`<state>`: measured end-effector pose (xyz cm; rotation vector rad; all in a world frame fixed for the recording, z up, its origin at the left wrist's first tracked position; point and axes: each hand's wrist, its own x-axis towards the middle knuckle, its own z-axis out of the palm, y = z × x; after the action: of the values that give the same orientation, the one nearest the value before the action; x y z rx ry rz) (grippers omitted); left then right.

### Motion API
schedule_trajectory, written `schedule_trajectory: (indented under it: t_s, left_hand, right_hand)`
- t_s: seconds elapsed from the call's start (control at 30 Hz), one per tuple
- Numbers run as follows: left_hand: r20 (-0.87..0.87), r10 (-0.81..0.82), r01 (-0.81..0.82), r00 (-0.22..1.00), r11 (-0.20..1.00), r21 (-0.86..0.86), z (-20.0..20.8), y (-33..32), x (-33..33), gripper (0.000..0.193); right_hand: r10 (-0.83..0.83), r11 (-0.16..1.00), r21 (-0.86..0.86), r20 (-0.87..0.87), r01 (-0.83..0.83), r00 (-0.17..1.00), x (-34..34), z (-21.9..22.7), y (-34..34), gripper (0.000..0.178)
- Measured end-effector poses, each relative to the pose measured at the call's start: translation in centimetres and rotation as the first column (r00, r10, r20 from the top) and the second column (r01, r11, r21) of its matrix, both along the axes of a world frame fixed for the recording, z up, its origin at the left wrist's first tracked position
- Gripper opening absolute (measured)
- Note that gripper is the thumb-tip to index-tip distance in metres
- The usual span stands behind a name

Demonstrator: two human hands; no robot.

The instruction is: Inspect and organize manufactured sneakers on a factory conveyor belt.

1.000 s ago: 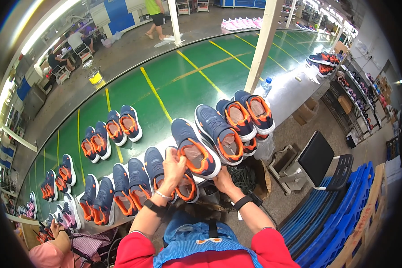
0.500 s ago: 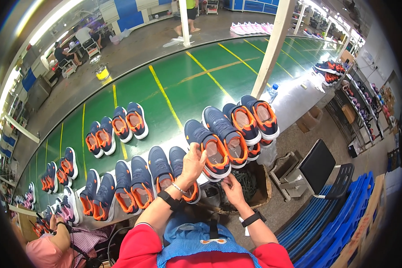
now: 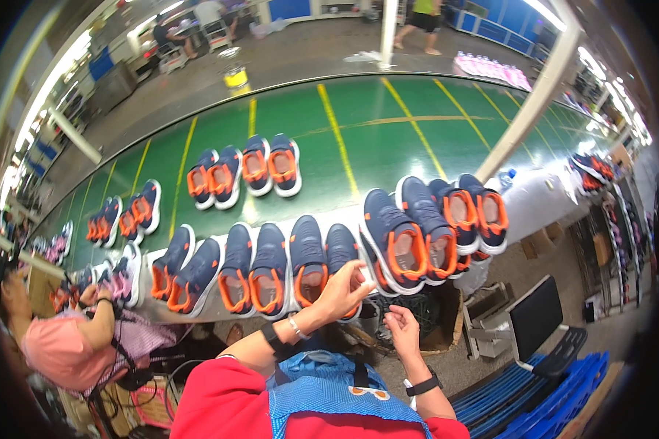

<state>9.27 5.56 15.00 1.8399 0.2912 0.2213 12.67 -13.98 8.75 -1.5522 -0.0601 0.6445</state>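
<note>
A dark blue and orange sneaker with a white sole stands in the cluster at the right end of the front row. Close by its heel, my left hand hovers with loosely bent fingers apart, holding nothing. It partly covers another sneaker of the same kind. My right hand is lower and to the right, below the cluster, its fingers half curled and nothing visible in them. Beside the first shoe stands a matching sneaker, with more such shoes, including one sneaker, to its right.
A green conveyor belt with yellow lines runs behind, carrying several more sneakers. A white post rises at its near edge. Below the bench are an open carton and a black-backed chair. Another person works at left.
Both hands have come off the sneaker at the front of the right cluster; the left hand moved back toward me. My view has turned left, so the scene sits further right.
</note>
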Motion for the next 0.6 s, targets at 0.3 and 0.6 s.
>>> schedule_trajectory:
  t_s: [0.3, 0.6]
  left_hand:
    - [0.07, 0.742, -0.676, 0.667, 0.562, 0.476, -2.1, 9.2, -18.0, 0.035]
    - [-0.367, 0.744, -0.677, 0.558, 0.664, 0.317, -11.6, 16.9, -19.6, 0.043]
  right_hand:
    - [0.526, 0.837, 0.027, 0.229, -0.546, 0.819, -3.2, 4.7, 11.3, 0.023]
    - [0.678, 0.735, -0.475, 0.486, -0.484, 0.552, -8.4, 0.1, 22.2, 0.064]
